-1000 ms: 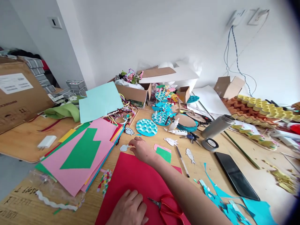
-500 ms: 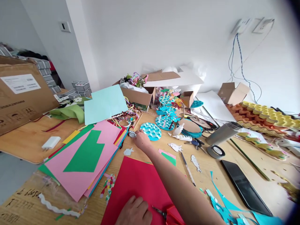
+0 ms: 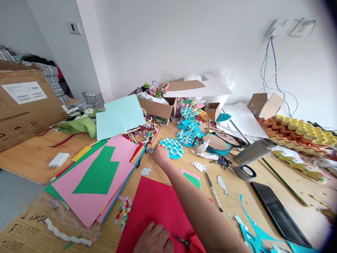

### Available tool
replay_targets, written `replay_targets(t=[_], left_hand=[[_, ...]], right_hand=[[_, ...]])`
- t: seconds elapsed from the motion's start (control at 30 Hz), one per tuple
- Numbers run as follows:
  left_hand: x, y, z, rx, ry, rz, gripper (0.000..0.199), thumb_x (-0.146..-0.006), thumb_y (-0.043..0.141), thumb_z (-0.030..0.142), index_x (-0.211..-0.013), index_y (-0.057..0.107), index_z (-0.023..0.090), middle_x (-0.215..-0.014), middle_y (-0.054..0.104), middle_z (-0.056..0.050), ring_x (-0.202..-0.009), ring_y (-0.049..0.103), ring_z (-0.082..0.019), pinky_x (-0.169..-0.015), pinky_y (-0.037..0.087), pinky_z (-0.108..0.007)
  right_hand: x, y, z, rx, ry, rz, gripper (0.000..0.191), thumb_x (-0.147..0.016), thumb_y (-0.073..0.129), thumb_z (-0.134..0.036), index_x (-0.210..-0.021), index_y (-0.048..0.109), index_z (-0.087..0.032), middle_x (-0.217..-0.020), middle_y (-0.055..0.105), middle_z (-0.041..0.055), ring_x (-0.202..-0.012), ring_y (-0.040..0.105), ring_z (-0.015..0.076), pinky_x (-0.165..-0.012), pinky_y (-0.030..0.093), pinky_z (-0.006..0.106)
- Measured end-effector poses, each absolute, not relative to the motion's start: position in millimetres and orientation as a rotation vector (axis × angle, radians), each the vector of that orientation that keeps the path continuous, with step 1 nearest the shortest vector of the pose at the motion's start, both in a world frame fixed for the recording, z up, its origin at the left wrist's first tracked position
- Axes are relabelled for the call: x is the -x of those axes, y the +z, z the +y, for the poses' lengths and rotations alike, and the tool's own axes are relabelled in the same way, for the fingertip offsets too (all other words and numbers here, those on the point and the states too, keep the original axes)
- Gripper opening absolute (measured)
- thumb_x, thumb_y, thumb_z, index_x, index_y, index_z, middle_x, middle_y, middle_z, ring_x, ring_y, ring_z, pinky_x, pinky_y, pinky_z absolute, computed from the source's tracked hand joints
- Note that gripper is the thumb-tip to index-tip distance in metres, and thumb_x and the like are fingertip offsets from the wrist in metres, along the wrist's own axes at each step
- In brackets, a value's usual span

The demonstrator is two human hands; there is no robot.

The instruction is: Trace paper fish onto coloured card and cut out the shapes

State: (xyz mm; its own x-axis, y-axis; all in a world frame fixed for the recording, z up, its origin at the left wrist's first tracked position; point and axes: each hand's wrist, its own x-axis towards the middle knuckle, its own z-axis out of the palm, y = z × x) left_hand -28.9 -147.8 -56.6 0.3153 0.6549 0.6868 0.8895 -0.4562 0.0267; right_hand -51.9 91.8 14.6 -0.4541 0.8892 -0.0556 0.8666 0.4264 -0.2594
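My right hand [image 3: 161, 155] reaches across the table, its fingers bent together at the edge of a small grey paper fish [image 3: 150, 150]. Part of that fish is hidden behind the fingers. My left hand [image 3: 154, 238] rests on a sheet of red paper [image 3: 147, 203], fingers loosely bent and gripping nothing visible. Beside it lie red-handled scissors [image 3: 185, 242], partly covered by my right forearm. Another grey fish cutout [image 3: 146, 171] lies nearer me. Two white fish cutouts, one by the pen [image 3: 199, 166] and one further right [image 3: 223, 185], lie on the wood.
Coloured paper sheets [image 3: 71, 189] are stacked at left. A round blue wavy disc [image 3: 172, 148] is just past my right hand. Glue bottles [image 3: 207, 155], a pen [image 3: 213, 191], a steel flask [image 3: 255, 151] and a black phone [image 3: 280, 212] lie to the right. Cardboard boxes [image 3: 158, 107] stand behind.
The view has shifted slightly, so the whole table appears a little further right. My right hand stays at the grey fish, and my left hand stays on the red paper.
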Motion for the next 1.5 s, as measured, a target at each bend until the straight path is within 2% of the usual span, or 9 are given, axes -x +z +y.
replay_targets(t=[0.23,0.3,0.5,0.7,0.87,1.03,1.17,1.33,1.5], left_hand=[[28,-52,-148,2.215,-0.944,-1.403,0.038,-0.095,0.045,0.025,-0.058,0.045,0.019,-0.053,0.045,0.003,-0.052,0.042,-0.013,-0.053,0.029,-0.029],[27,-52,-148,2.203,-0.958,-1.406,0.038,-0.096,0.042,0.025,-0.058,0.044,0.019,-0.054,0.045,0.003,-0.053,0.042,-0.013,-0.053,0.029,-0.029],[28,-58,-150,2.237,-0.887,-1.405,0.037,-0.093,0.05,0.033,-0.06,0.044,0.019,-0.056,0.046,0.002,-0.055,0.044,-0.013,-0.054,0.031,-0.029],[29,-59,-150,2.253,-0.839,-1.436,0.036,-0.09,0.055,0.036,-0.06,0.044,0.019,-0.056,0.048,0.003,-0.056,0.045,-0.013,-0.055,0.033,-0.029],[31,-51,-153,2.333,-0.849,-1.456,0.032,-0.084,0.061,0.042,-0.065,0.048,0.02,-0.061,0.052,0.002,-0.06,0.048,-0.015,-0.057,0.036,-0.029],[33,-37,-161,2.438,-0.855,-1.569,0.016,-0.086,0.057,0.032,-0.075,0.054,0.021,-0.071,0.059,0.001,-0.069,0.054,-0.017,-0.067,0.041,-0.031],[35,-29,-164,2.5,-0.855,-1.595,0.013,-0.09,0.048,0.022,-0.082,0.058,0.021,-0.078,0.063,-0.001,-0.075,0.057,-0.019,-0.075,0.044,-0.033],[35,-21,-164,2.568,-0.816,-1.615,0.014,-0.087,0.047,0.016,-0.081,0.058,0.022,-0.079,0.063,-0.001,-0.075,0.058,-0.02,-0.075,0.047,-0.033],[34,-9,-166,2.622,-0.673,-1.688,0.011,-0.083,0.052,0.014,-0.078,0.057,0.022,-0.08,0.063,-0.001,-0.076,0.06,-0.02,-0.075,0.047,-0.032]], right_hand=[[44,18,97,1.518,0.518,-2.702,0.024,-0.091,0.048,-0.024,-0.094,0.071,-0.017,-0.099,0.071,0.0113,-0.092,0.065,0.0218,-0.071,0.043,0.026],[44,20,98,1.51,0.51,-2.719,0.024,-0.091,0.049,-0.024,-0.092,0.072,-0.016,-0.099,0.071,0.0126,-0.093,0.064,0.0221,-0.073,0.043,0.027],[54,18,96,1.544,0.395,-2.679,0.028,-0.088,0.052,-0.019,-0.113,0.063,-0.012,-0.121,0.06,0.0191,-0.118,0.05,0.0278,-0.089,0.04,0.033],[62,18,99,1.606,0.427,-2.624,0.039,-0.08,0.061,-0.018,-0.118,0.057,-0.008,-0.125,0.055,0.0223,-0.119,0.05,0.0318,-0.091,0.04,0.037],[56,30,99,1.559,0.547,-2.54,0.03,-0.079,0.056,-0.009,-0.109,0.058,-0.011,-0.107,0.067,0.0169,-0.103,0.061,0.0272,-0.081,0.044,0.033],[-3,67,107,1.444,0.71,-2.416,0.019,-0.083,0.055,-0.013,-0.101,0.059,-0.015,-0.099,0.069,0.0088,-0.089,0.063,0.0177,-0.07,0.043,0.025],[-87,84,90,1.347,0.945,-2.395,0.011,-0.082,0.058,-0.017,-0.093,0.061,-0.015,-0.08,0.068,0.0012,-0.069,0.061,0.0112,-0.06,0.043,0.021],[-167,54,44,1.388,1.15,-2.383,0.01,-0.076,0.058,-0.008,-0.081,0.063,-0.015,-0.066,0.064,-0.0014,-0.06,0.059,0.0117,-0.054,0.043,0.022],[-189,28,14,1.534,1.009,-2.387,0.018,-0.076,0.056,-0.003,-0.081,0.066,-0.018,-0.073,0.066,0.0014,-0.067,0.06,0.0146,-0.058,0.04,0.024]])
